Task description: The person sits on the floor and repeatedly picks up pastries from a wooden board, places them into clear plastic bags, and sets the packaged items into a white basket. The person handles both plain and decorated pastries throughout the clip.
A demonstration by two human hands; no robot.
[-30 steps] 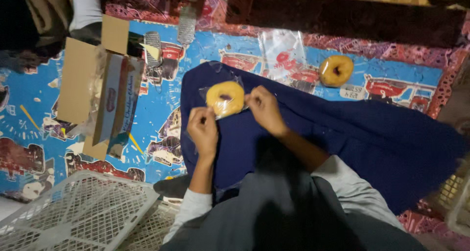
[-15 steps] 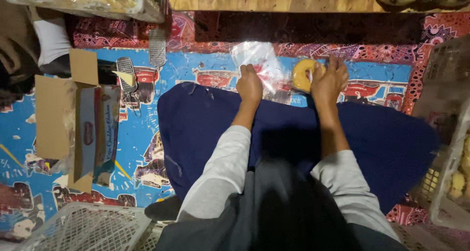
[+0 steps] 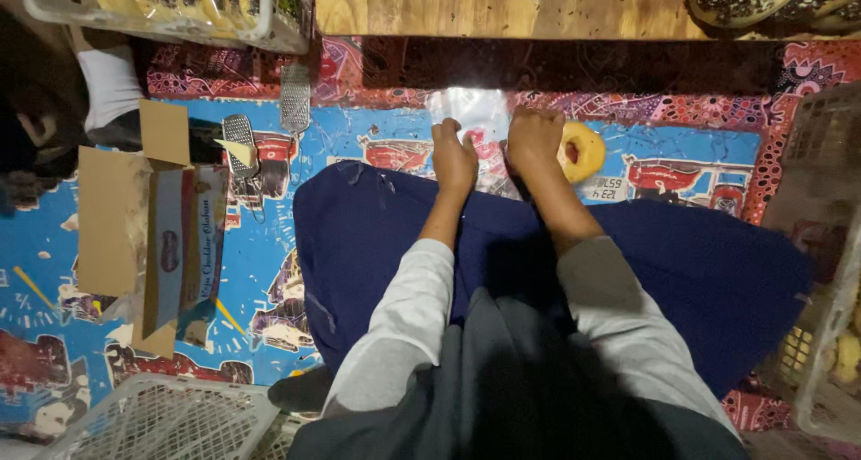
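Both hands reach far across the mat: left hand (image 3: 455,158) pinches the clear plastic bag (image 3: 473,112), right hand (image 3: 533,140) closes beside the yellow doughnut (image 3: 581,151). Doughnut sits outside the bag, not yet wrapped.

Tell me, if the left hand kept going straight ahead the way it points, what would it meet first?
The left hand points away from the body and already touches the clear plastic bags on the mat. Beyond them, probably the dark gap under the wooden board, though depth is hard to judge.

Both hands now reach out to twelve o'clock: left hand (image 3: 455,158) on the clear plastic bag (image 3: 475,119), right hand (image 3: 535,143) beside the doughnut (image 3: 583,151).
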